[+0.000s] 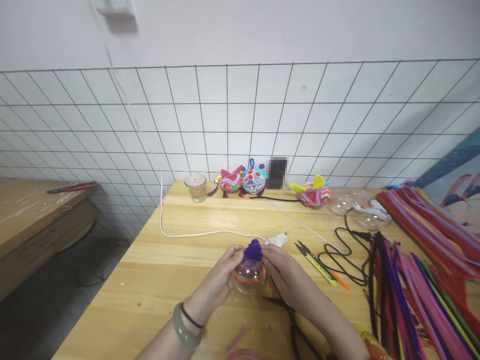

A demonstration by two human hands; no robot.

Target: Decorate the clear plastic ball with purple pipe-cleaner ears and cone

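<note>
Above the table's front half, my left hand [227, 270] is closed around the left side of a clear plastic ball [250, 284]. The ball has rainbow-coloured bands round it. A ridged, purple cone-shaped piece of chenille stem [253, 250] sits on top of it. My right hand [279, 267] closes on the ball's right side, fingertips at the edge of the purple piece. Some of its fingers are hidden. Just behind the hands lies a white glue gun [277, 239] with its cord. Black-handled scissors [292, 315] lie partly under my right forearm.
Yellow-and-green handled tools [318, 265] lie right of my hands. Bundles of coloured chenille stems [412, 290] cover the right side. At the back stand a glass cup [197, 187], decorated ornaments [253, 181], a fish-like ornament [315, 195] and clear balls [369, 217]. A black cable [341, 250] coils nearby.
</note>
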